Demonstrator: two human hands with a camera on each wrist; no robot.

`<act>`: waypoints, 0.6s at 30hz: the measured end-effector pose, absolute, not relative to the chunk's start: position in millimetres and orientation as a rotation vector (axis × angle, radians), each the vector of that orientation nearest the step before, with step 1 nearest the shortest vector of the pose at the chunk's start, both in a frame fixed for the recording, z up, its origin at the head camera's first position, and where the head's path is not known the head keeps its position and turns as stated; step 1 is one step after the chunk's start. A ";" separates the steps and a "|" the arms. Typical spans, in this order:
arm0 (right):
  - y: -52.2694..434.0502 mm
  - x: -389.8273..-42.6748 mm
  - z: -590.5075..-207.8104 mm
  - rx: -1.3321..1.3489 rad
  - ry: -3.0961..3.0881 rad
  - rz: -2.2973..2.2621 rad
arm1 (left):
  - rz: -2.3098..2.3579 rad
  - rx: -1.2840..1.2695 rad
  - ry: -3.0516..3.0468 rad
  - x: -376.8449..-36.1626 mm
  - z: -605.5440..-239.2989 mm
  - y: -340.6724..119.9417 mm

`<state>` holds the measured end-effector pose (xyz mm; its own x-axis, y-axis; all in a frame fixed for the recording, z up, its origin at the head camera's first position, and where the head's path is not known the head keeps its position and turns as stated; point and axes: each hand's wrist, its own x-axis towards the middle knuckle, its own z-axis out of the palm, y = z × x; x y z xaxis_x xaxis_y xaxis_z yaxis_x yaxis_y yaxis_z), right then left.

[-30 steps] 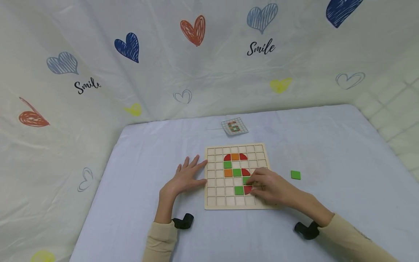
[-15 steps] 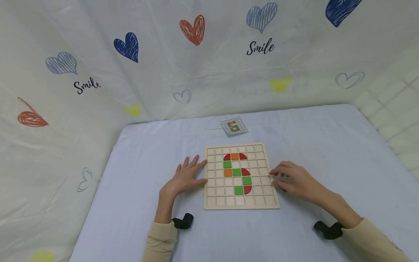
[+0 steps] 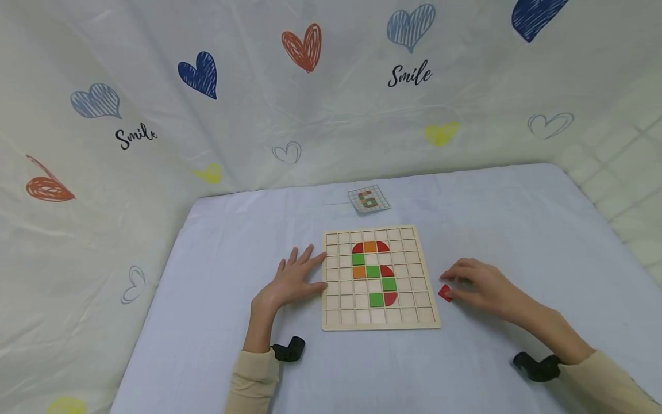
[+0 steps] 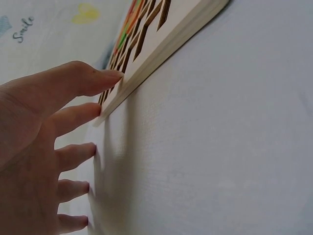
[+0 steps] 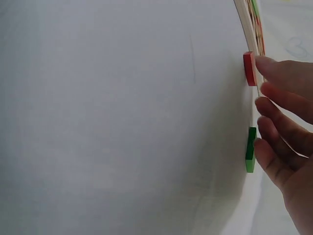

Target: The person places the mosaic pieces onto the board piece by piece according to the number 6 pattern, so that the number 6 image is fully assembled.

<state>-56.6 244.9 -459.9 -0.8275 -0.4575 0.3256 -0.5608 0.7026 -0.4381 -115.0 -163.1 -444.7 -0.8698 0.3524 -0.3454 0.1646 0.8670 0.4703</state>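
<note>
A wooden grid board (image 3: 416, 270) lies on the pale blue table and holds red, orange and green tiles in its middle columns. My left hand (image 3: 291, 280) lies flat beside it, fingers straight, and the fingertips (image 4: 105, 76) touch the board's left edge (image 4: 161, 46). My right hand (image 3: 473, 282) rests on the table to the right of the board with its fingers loosely extended. Its fingertips (image 5: 266, 63) touch a loose red tile (image 3: 445, 292) (image 5: 250, 68). A green tile (image 5: 251, 149) lies under that hand and is hidden in the head view.
A small pattern card (image 3: 369, 199) showing a coloured figure lies behind the board. A white sheet printed with hearts hangs behind and to both sides of the table. Black wrist mounts (image 3: 289, 349) (image 3: 535, 366) rest near the front edge.
My right hand has left the board and moved right onto the table, leaving a green tile in the grid. It now covers the loose green tile and touches a red one. The left hand stayed put.
</note>
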 end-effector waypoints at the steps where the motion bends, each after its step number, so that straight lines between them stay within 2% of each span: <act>1: 245.1 -55.8 -459.3 0.827 -2.739 0.790 | 0.608 0.384 2.612 -114.8 -444.3 -163.2; 10: 244.2 -55.5 -455.9 0.907 -2.775 0.778 | 0.611 0.385 2.618 -113.5 -442.4 -162.9; 18: 239.1 -55.9 -457.0 0.842 -2.845 0.837 | 0.615 0.371 2.609 -113.3 -443.1 -162.0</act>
